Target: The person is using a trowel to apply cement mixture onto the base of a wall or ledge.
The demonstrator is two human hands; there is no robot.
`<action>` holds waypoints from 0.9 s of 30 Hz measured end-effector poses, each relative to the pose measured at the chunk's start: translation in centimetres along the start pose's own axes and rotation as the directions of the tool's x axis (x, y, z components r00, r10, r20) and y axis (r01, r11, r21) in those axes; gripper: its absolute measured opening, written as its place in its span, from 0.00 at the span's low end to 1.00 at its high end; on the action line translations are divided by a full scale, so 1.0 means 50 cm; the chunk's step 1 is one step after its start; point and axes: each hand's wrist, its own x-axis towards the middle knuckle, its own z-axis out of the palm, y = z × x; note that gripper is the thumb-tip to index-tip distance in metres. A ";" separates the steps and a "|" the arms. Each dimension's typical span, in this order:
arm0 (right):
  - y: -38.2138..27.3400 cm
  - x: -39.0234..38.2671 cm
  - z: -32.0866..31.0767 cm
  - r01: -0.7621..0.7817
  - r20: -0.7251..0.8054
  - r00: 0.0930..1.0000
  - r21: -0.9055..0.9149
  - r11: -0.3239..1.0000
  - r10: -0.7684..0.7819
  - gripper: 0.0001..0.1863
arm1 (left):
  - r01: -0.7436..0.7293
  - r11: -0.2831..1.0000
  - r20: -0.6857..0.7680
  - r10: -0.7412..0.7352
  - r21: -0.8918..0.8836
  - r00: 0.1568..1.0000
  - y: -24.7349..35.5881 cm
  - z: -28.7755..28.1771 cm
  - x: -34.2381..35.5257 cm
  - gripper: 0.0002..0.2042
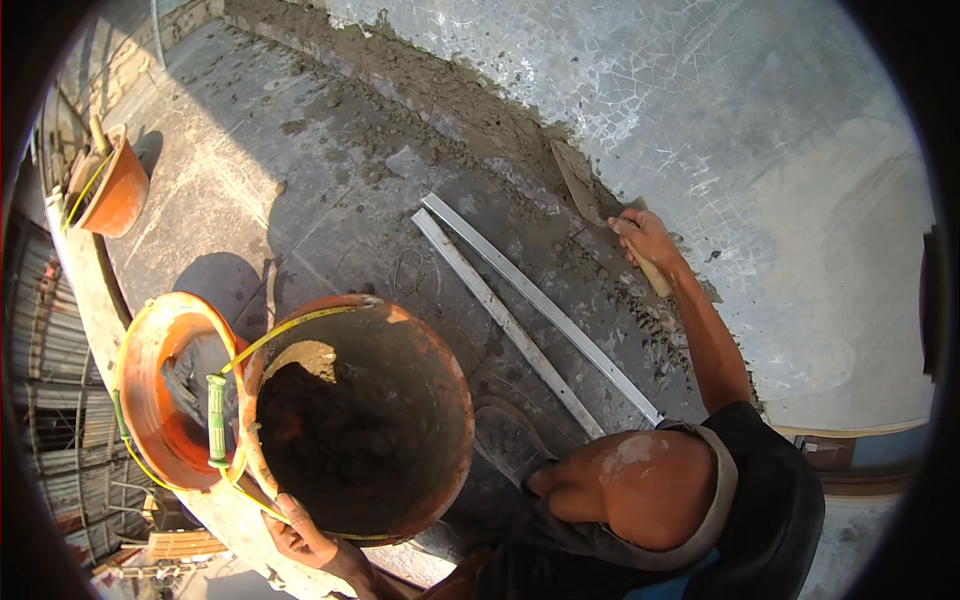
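My right hand (645, 240) is closed round the wooden handle of a trowel (577, 182). Its blade lies against a rough strip of wet mortar (465, 92) along the foot of the grey cracked wall (700, 130). At the lower left, my left hand (300, 540) grips the yellow wire handle at the near rim of a large orange bucket (455, 400). Dark mortar (330, 450) lies inside this bucket, with a pale lump at its far side. My fingers under the rim are partly hidden.
Left of the large bucket stands a smaller orange bucket (150, 335) with a green grip. Two long metal bars (540, 320) lie on the grey floor near my bent knee (640, 490). Another orange bucket (118, 195) holding tools stands far left, near the ledge's edge. Corrugated roofing (45, 400) lies beyond.
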 end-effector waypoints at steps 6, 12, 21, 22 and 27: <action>0.015 -0.081 -0.022 0.144 -0.192 0.934 -0.569 0.810 -0.301 0.17 | -0.074 0.997 -0.014 0.074 -0.018 0.997 0.029 0.027 -0.002 0.14; -0.029 -0.242 0.033 0.389 0.256 0.918 -0.448 0.805 -0.301 0.16 | 0.022 0.991 -0.038 -0.027 -0.129 0.999 0.035 0.015 0.012 0.16; 0.058 -0.123 -0.003 -0.130 0.332 0.943 0.394 0.910 -0.009 0.12 | 0.022 0.998 0.055 -0.019 -0.063 0.998 0.008 -0.017 0.037 0.14; 0.032 -0.105 -0.071 0.008 0.159 0.984 0.413 0.911 -0.081 0.11 | 0.018 0.997 0.021 -0.017 -0.070 1.000 -0.008 -0.005 0.044 0.14; -0.001 -0.181 -0.116 0.167 0.127 0.970 0.279 0.946 -0.208 0.13 | -0.019 0.998 0.053 0.022 -0.053 0.998 -0.004 -0.008 0.033 0.15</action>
